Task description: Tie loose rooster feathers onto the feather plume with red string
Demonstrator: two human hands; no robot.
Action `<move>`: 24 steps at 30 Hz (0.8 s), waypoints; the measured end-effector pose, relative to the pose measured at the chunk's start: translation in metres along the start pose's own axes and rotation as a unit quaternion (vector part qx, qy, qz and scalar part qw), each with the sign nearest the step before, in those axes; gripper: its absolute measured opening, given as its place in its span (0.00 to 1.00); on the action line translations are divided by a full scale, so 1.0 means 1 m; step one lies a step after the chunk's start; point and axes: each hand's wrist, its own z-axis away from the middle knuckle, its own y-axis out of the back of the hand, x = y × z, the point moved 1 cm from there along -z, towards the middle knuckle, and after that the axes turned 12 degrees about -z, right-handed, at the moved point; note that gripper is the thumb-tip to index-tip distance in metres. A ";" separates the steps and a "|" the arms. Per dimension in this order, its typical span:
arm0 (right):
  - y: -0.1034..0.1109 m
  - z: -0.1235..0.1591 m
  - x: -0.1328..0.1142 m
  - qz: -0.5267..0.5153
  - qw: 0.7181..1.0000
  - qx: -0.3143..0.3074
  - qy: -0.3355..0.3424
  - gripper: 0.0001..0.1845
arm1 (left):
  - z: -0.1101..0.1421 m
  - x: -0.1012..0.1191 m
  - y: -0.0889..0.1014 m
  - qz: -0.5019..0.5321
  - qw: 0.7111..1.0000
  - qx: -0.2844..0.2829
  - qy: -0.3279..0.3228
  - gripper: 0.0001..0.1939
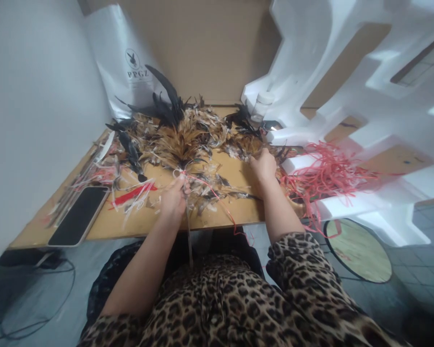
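In my left hand (174, 196) is the thin stick of a feather duster (183, 147), closed in my fingers just below the feathers. Brown feathers fan out above my grip, with long black ones beyond. A pink string (217, 195) runs from the binding at its neck, across the table and over the front edge. Farther right, my right hand (264, 166) is down at a pile of loose brown feathers (248, 143). Its fingers are bent and look pinched on feathers, though the tips are partly hidden.
White foam packing (369, 207) stands on the right with tangled pink string (332, 173) over it. A phone (80, 216), a red strip (132, 193) and thin sticks lie left on the table (235, 212). Behind are a white bag (119, 58) and a jar (262, 105). A round stool (361, 250) stands below right.
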 end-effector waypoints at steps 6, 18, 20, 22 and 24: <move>-0.010 -0.006 0.009 0.038 0.999 0.005 -0.007 0.24 | 0.002 -0.001 0.005 -0.002 1.000 -0.007 -0.012 0.05; 0.004 0.003 0.008 -0.552 0.823 -0.065 -0.118 0.12 | -0.001 -0.009 0.004 -0.006 0.999 -0.013 -0.039 0.06; 0.002 0.015 -0.008 -0.632 0.745 -0.167 -0.135 0.16 | 0.000 -0.009 0.002 -0.008 0.999 -0.009 -0.034 0.07; -0.002 0.030 -0.028 -0.664 0.691 -0.250 -0.142 0.18 | 0.002 -0.008 0.000 -0.009 1.000 -0.004 -0.027 0.07; -0.009 0.047 -0.050 -0.670 0.657 -0.315 -0.142 0.18 | 0.003 -0.008 -0.001 -0.013 1.000 0.004 -0.022 0.08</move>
